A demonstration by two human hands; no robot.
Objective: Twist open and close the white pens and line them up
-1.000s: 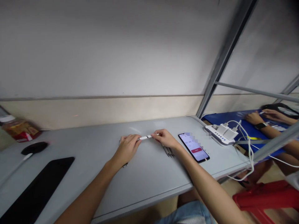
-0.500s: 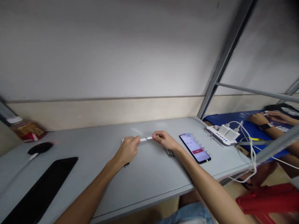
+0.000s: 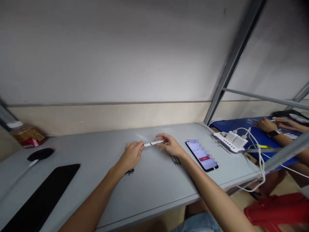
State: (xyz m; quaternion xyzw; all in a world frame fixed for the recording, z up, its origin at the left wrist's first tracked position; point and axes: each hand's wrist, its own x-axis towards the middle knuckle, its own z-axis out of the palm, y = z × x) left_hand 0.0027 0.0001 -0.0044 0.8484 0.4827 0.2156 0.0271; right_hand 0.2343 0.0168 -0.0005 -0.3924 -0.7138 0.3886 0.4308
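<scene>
A slim white pen (image 3: 150, 143) with a dark band is held level above the grey desk (image 3: 154, 180). My left hand (image 3: 133, 152) is closed around its left part. At the pen's other end, my right hand (image 3: 170, 145) has thumb and forefinger parted, with the pen's end between them; whether a finger touches it I cannot tell. Several dark, shiny-tipped pen-like pieces (image 3: 130, 172) show from under my left wrist. More slender grey pieces (image 3: 177, 160) lie beneath my right wrist, partly hidden by it.
To the right lie a lit phone (image 3: 202, 156) and a white power strip (image 3: 228, 143) with plugs and cables. Leftward are a black slab (image 3: 44, 196), a black round pad (image 3: 40, 154) and a jar (image 3: 27, 135). Another person's hands (image 3: 266, 125) work at a blue table (image 3: 243, 122).
My right thumb and forefinger have come apart from their pinch, and more of the pen's right end shows. My left hand keeps hold of the pen, with little movement.
</scene>
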